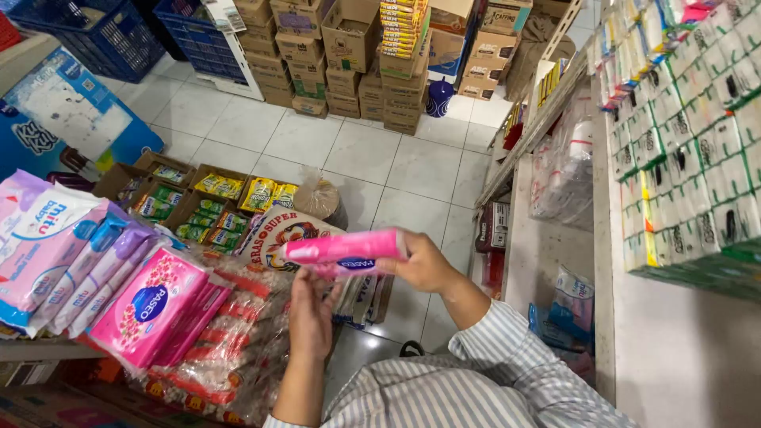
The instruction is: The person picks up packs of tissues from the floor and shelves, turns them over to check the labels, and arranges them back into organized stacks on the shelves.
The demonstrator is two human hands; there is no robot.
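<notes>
**A:** What do I have?

**B:** My right hand (424,265) holds one long pink soft plastic pack of tissues (345,248), fingers wrapped tight round its end. My left hand (311,313) is under the pack, fingers curled up and touching it; how hard it grips, I cannot tell. The pack is just right of the stack of flat pink packs (151,313) on the shelf.

**A:** How do I do it well?

**B:** I think keep it level, both hands close.

**A:** How many?

**B:** One in hand, two or so pink ones stacked.
</notes>
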